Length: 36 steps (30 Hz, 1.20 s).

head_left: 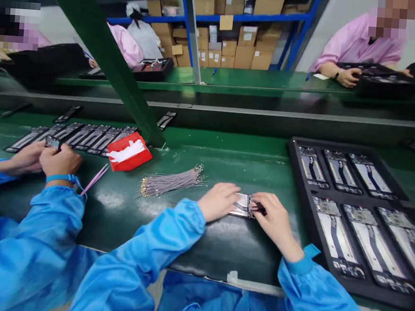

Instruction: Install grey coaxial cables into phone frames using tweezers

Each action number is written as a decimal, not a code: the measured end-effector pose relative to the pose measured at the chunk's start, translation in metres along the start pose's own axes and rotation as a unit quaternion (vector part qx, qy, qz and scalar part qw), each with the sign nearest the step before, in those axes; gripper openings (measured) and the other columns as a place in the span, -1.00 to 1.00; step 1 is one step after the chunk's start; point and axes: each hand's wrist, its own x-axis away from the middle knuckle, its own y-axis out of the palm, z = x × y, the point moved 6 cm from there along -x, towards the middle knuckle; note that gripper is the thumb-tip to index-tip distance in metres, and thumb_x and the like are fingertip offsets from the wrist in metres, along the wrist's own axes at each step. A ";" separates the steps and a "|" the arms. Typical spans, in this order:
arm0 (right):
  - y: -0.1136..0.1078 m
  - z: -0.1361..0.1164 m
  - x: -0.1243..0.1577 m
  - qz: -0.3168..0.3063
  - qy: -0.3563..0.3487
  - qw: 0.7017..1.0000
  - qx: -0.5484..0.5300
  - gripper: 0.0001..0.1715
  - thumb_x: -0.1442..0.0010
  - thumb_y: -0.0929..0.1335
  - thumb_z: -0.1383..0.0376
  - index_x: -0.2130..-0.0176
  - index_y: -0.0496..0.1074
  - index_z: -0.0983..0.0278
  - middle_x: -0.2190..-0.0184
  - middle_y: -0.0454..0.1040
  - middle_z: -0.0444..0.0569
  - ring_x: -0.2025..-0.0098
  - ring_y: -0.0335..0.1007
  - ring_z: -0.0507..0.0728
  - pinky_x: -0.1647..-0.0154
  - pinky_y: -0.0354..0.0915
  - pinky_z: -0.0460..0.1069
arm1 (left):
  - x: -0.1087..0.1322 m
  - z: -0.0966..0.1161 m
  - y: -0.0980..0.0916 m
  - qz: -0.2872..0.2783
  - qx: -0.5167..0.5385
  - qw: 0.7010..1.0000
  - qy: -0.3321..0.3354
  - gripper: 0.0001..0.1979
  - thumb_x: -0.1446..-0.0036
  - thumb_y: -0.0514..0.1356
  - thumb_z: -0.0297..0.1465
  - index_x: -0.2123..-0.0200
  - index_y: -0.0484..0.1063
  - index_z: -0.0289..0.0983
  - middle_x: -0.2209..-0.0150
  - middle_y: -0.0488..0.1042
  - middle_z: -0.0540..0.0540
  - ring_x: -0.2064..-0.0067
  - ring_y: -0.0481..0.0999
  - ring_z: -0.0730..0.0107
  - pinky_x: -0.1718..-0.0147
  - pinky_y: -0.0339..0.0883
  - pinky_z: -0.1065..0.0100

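An opened phone [241,206] with its silver battery and circuit parts bare lies crosswise on the green bench in front of me. My left hand [220,201] grips its left end, fingers over the top edge. At the other end, the fingers of my right hand [270,214] are closed around a small black tool [260,208], probably tweezers, mostly hidden by the fingers. The tool is close to the phone's circuit parts; whether it touches them I cannot tell. Left of my hands lies a bundle of thin grey cables [173,181] with gold-coloured ends.
A black foam tray [309,200] at right holds several opened phones. A red box [131,157] with white pieces and pink tweezers [95,178] lie left. A co-worker's hands [56,159] hold a phone beside a row of phones [84,136]. A green post [117,68] rises from the bench.
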 end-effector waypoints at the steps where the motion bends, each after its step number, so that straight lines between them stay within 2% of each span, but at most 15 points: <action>1: -0.003 0.008 0.004 0.003 0.005 1.000 0.003 -0.80 -0.05 0.24 0.41 0.27 0.33 0.22 0.24 0.40 0.01 0.15 0.27 0.21 0.15 0.25 0.12 | 0.013 -0.016 -0.009 0.000 -0.016 1.000 -0.014 -0.79 -0.18 0.05 -0.38 0.14 0.38 -0.27 -0.02 0.32 -0.14 -0.09 0.20 0.21 -0.05 0.13 0.18; 2: -0.007 0.016 0.008 0.004 0.010 1.000 0.008 -0.80 -0.05 0.24 0.41 0.27 0.33 0.22 0.25 0.40 0.01 0.16 0.26 0.21 0.16 0.25 0.13 | 0.026 -0.032 -0.019 0.002 -0.039 0.999 -0.033 -0.81 -0.18 0.02 -0.45 0.17 0.38 -0.28 0.01 0.33 -0.15 -0.07 0.21 0.20 -0.03 0.14 0.16; 4: -0.012 0.027 0.013 0.007 0.015 1.000 0.023 -0.79 -0.04 0.24 0.42 0.26 0.32 0.23 0.26 0.39 0.02 0.18 0.26 0.22 0.18 0.25 0.13 | 0.051 -0.054 -0.033 -0.026 -0.072 0.996 -0.042 -0.81 -0.15 0.05 -0.48 0.17 0.36 -0.29 0.05 0.34 -0.19 -0.04 0.22 0.17 0.02 0.18 0.12; 5: -0.014 0.030 0.015 0.013 0.013 0.999 0.029 -0.79 -0.04 0.25 0.41 0.25 0.32 0.23 0.27 0.38 0.02 0.18 0.26 0.21 0.19 0.25 0.13 | 0.060 -0.057 -0.038 -0.043 -0.079 0.995 -0.034 -0.82 -0.14 0.07 -0.46 0.17 0.35 -0.30 0.06 0.34 -0.20 -0.03 0.22 0.16 0.05 0.19 0.12; 7: -0.017 0.031 0.016 0.030 0.002 0.999 0.031 -0.82 -0.05 0.25 0.40 0.26 0.31 0.24 0.27 0.36 0.02 0.18 0.27 0.20 0.17 0.25 0.12 | 0.068 -0.048 -0.041 -0.067 -0.082 0.994 0.001 -0.81 -0.12 0.11 -0.40 0.17 0.33 -0.30 0.09 0.34 -0.19 0.01 0.24 0.16 0.09 0.21 0.14; 10: -0.024 0.027 0.018 0.074 0.008 0.997 -0.009 -0.89 -0.13 0.23 0.36 0.29 0.31 0.24 0.22 0.34 0.03 0.14 0.27 0.17 0.13 0.23 0.09 | 0.060 -0.015 -0.034 -0.070 -0.082 0.991 0.076 -0.87 -0.16 0.07 -0.38 0.23 0.33 -0.29 0.19 0.37 -0.12 0.14 0.30 0.26 0.18 0.22 0.23; 13: -0.032 0.026 0.024 0.111 0.048 0.992 -0.040 -0.85 -0.19 0.21 0.29 0.26 0.33 0.25 0.22 0.32 0.03 0.14 0.28 0.15 0.12 0.22 0.06 | 0.040 0.015 -0.018 -0.064 -0.096 0.985 0.130 -0.87 -0.21 -0.01 -0.43 0.32 0.32 -0.26 0.32 0.37 -0.05 0.30 0.30 0.37 0.30 0.21 0.32; 17: -0.031 0.027 0.034 0.092 0.111 0.988 -0.057 -0.81 -0.20 0.21 0.23 0.28 0.35 0.26 0.33 0.40 -0.02 0.28 0.35 0.10 0.28 0.25 -0.03 | 0.015 0.035 -0.002 -0.056 -0.088 0.982 0.160 -0.84 -0.21 -0.04 -0.46 0.35 0.31 -0.27 0.42 0.33 -0.02 0.39 0.28 0.39 0.39 0.17 0.35; 22: -0.021 0.023 0.041 0.019 0.153 0.983 -0.103 -0.86 -0.17 0.25 0.26 0.36 0.36 0.25 0.48 0.42 -0.12 0.44 0.35 0.04 0.43 0.21 -0.09 | 0.001 0.045 0.005 -0.038 -0.045 0.987 0.147 -0.84 -0.19 -0.03 -0.45 0.39 0.31 -0.28 0.45 0.31 -0.02 0.39 0.27 0.38 0.39 0.16 0.35; 28: -0.024 0.020 0.042 0.065 0.131 0.978 -0.146 -0.84 -0.20 0.22 0.31 0.39 0.33 0.25 0.50 0.36 -0.15 0.46 0.30 0.00 0.42 0.19 -0.11 | 0.000 0.044 0.005 0.000 -0.002 0.998 0.060 -0.81 -0.16 -0.02 -0.45 0.43 0.35 -0.28 0.47 0.31 -0.05 0.40 0.26 0.37 0.41 0.14 0.34; 36: -0.018 0.013 0.040 0.028 0.114 0.980 -0.163 -0.85 -0.20 0.22 0.33 0.38 0.33 0.26 0.49 0.38 -0.12 0.44 0.32 0.01 0.41 0.21 -0.09 | -0.001 0.046 0.005 0.011 -0.008 0.998 0.054 -0.80 -0.16 -0.01 -0.47 0.47 0.34 -0.28 0.49 0.30 -0.04 0.41 0.24 0.38 0.41 0.12 0.35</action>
